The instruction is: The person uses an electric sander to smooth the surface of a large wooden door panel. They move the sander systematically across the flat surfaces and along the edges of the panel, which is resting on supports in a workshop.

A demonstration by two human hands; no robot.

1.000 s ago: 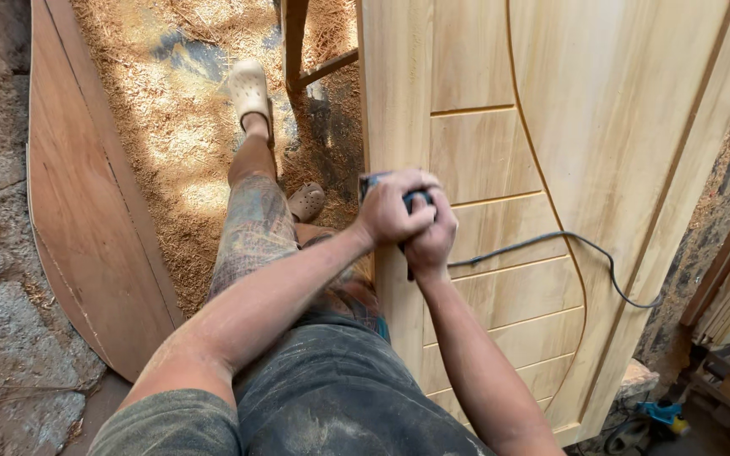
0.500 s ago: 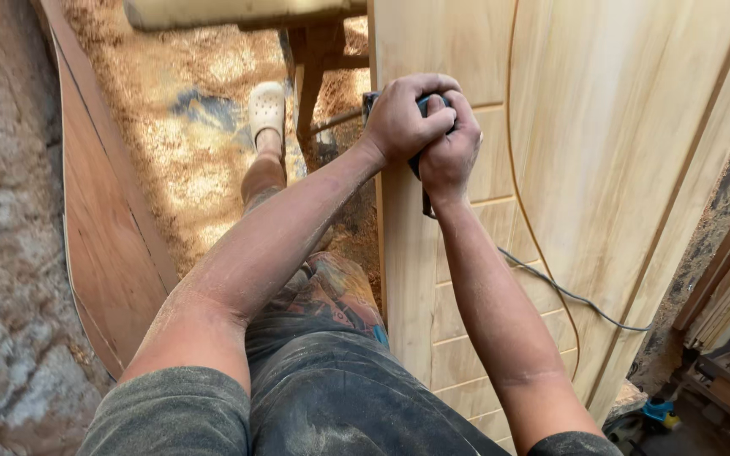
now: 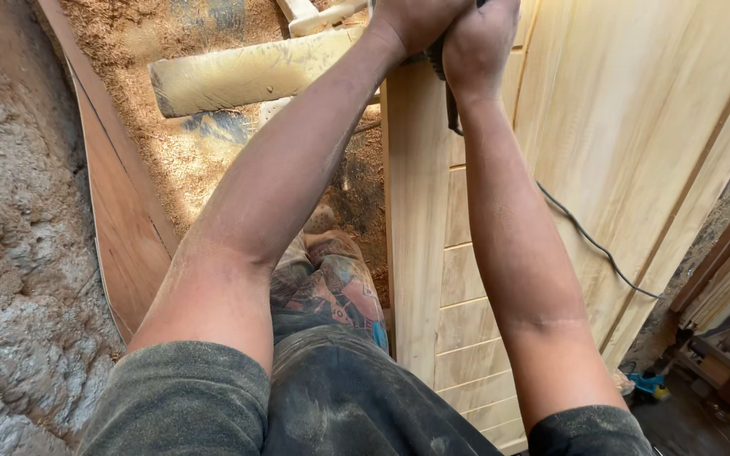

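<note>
Sawdust covers the floor (image 3: pixel 171 152) of a rough workshop, with a stone wall (image 3: pixel 10 279) on one side and a pale wooden door panel (image 3: pixel 618 127) lying flat as the piece in hand.

Grip: both hands are clamped together on a dark power tool (image 3: pixel 441 67), of which only a sliver shows beneath the fingers. The left hand (image 3: pixel 416 21) wraps it from the sawdust side; the right hand (image 3: pixel 479 42) covers it from the panel side. Its kind cannot be told.

Change: over the last second the hands have travelled along the door panel away from the body, from near the lap to full arm's reach at the upper edge of view. The arms are now almost straight. Judgement: the pass along this stile is near the limit of reach.

Position: the tool sits on the door panel close to its long edge, beside the recessed slats (image 3: pixel 466 279).

Surroundings: a black cord (image 3: pixel 585 236) trails from the tool across the door panel toward its far side, lying loose. A pale timber bar (image 3: pixel 247 76) lies just beyond the panel's edge. A reddish curved board (image 3: pixel 124 228) stands well apart from the panel, against the stone wall. Between that board and the panel, the person's knee (image 3: pixel 331 279) occupies the gap.
</note>
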